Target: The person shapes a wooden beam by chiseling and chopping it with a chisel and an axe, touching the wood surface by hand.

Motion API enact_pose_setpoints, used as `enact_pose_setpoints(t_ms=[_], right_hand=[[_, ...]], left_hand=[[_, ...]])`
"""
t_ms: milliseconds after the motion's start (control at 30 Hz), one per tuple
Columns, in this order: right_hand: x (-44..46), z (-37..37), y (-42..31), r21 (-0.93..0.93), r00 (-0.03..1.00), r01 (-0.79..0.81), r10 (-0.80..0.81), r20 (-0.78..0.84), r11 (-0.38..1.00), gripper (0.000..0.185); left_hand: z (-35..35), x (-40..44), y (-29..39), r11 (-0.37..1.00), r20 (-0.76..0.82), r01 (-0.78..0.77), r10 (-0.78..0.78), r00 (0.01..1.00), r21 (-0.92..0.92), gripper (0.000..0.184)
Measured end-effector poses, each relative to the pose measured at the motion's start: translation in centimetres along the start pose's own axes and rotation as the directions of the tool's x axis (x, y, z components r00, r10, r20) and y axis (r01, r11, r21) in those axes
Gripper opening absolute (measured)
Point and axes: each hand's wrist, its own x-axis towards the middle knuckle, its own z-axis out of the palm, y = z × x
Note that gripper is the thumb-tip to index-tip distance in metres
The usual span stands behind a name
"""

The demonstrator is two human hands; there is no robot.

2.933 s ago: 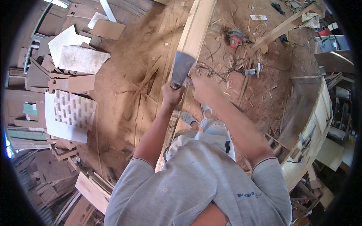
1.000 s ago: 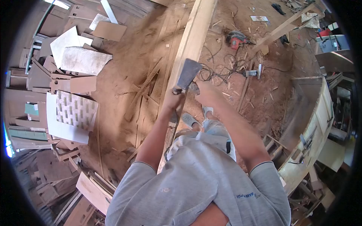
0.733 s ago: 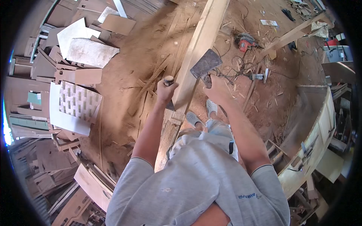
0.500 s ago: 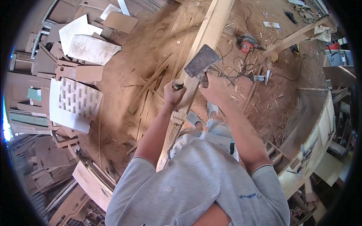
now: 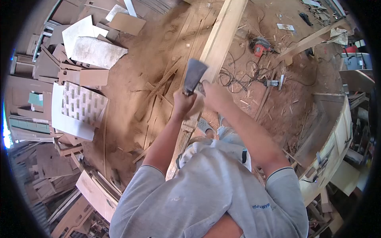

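My left hand [image 5: 184, 104] is closed around the upright handle of a chisel over the long timber beam [image 5: 223, 37]. The chisel's blade is hidden below my fist, and the handle's top is mostly covered. Gripped in my right hand [image 5: 214, 95] is a hatchet with a broad grey metal head [image 5: 194, 74]. That head is over the left fist, its lower end at the top of the chisel handle; whether they touch I cannot tell. A notch shows in the beam just below the left hand.
A red circular saw [image 5: 260, 48] with tangled cables lies on the dirt floor to the right. Wood scraps are scattered around it. Stacked boards [image 5: 93, 77] fill the left side. A long wooden frame [image 5: 331, 137] stands at lower right.
My right hand has swung the hatchet left and down, bringing its head from over the beam to the chisel's handle. My left hand has stayed nearly in place.
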Motion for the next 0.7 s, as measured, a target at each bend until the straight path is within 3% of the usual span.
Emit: enact_pose_setpoints(t_ms=[100, 200, 300, 400, 467, 600, 700], right_hand=[[-0.1, -1.7, 0.5, -0.067, 0.992, 0.125, -0.122, 0.038, 0.990, 0.034], [0.2, -2.2, -0.5, 0.188, 0.981, 0.003, 0.033, -0.191, 0.982, 0.034], [0.0, 0.9, -0.4, 0.145, 0.982, -0.021, 0.048, -0.182, 0.989, 0.033], [-0.3, -0.1, -0.3, -0.096, 0.993, 0.097, -0.089, 0.081, 0.991, 0.035], [0.0, -0.8, -0.6, 0.023, 0.999, 0.043, -0.042, -0.018, 0.999, 0.037], [-0.5, 1.6, -0.5, 0.139, 0.993, -0.031, 0.046, -0.105, 0.990, 0.037], [0.1, 0.8, 0.7, -0.085, 0.994, 0.065, -0.057, 0.093, 0.994, 0.037]], left_hand=[[0.2, 0.4, -0.4, 0.996, -0.047, -0.074, 0.072, 0.996, -0.044, 0.017], [-0.4, -1.0, -0.5, 0.996, -0.068, -0.052, 0.047, 0.997, -0.069, 0.017], [-0.6, -1.0, -0.6, 0.998, -0.069, -0.043, 0.040, 0.997, -0.044, 0.016], [-0.6, -0.7, -1.0, 0.997, -0.078, -0.072, 0.071, 0.994, -0.008, 0.017], [-0.7, -1.4, -1.6, 0.995, -0.097, -0.059, 0.052, 0.994, -0.075, 0.019], [-0.9, -1.3, -0.7, 0.999, -0.043, 0.047, -0.046, 0.998, 0.012, 0.020], [-0.6, -1.7, -2.1, 0.998, -0.039, 0.013, -0.010, 0.999, 0.068, 0.018]])
